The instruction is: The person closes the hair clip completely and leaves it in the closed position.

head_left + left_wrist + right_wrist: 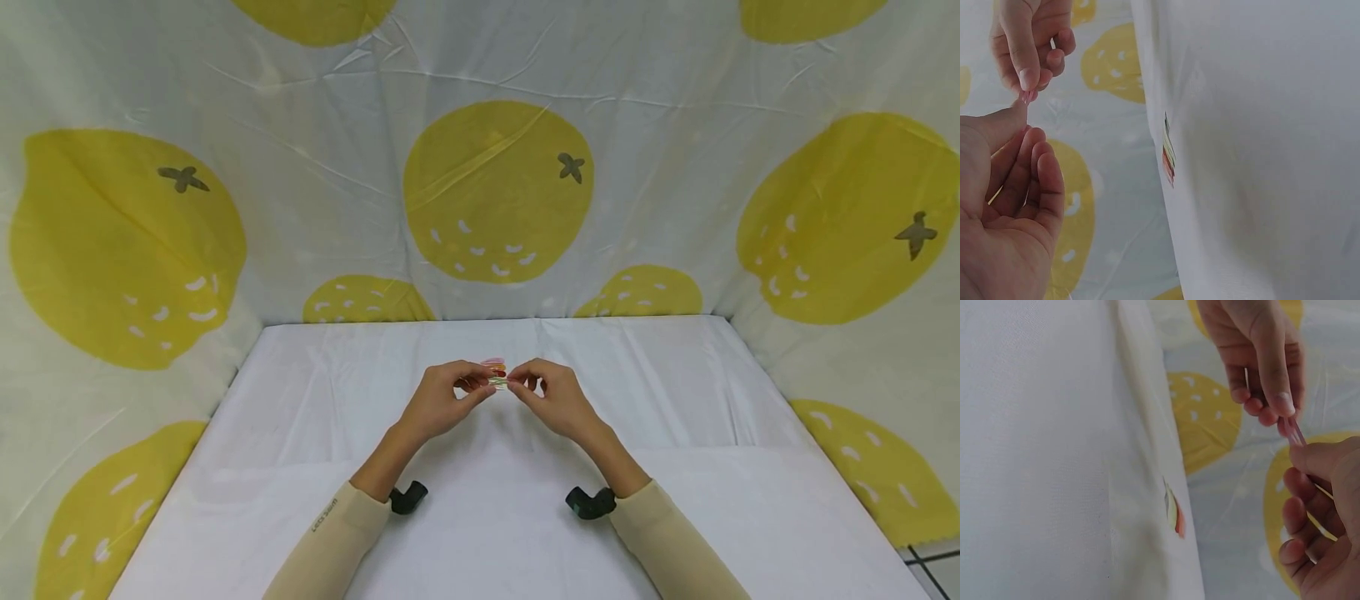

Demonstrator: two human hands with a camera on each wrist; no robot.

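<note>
Between my two hands is a thin, pinkish strip (1295, 432), narrow and partly see-through. My left hand (444, 400) pinches one end between thumb and forefinger, its other fingers loosely bent. From the opposite side my right hand (553, 400) pinches the other end in the same way. The strip is largely covered by the fingertips in the left wrist view. Apart from the hands, a small cluster of slim coloured pieces (1169, 153) in green, orange and red lies on the white cloth. In the head view this cluster shows between the fingertips; its exact kind is too small to tell.
A white cloth (480, 517) covers the table. Around its back and sides hangs a pale curtain (645, 192) with yellow fruit prints. Dark wrist cameras (590, 502) sit at both cuffs. A bit of tiled floor (930, 571) shows at the lower right.
</note>
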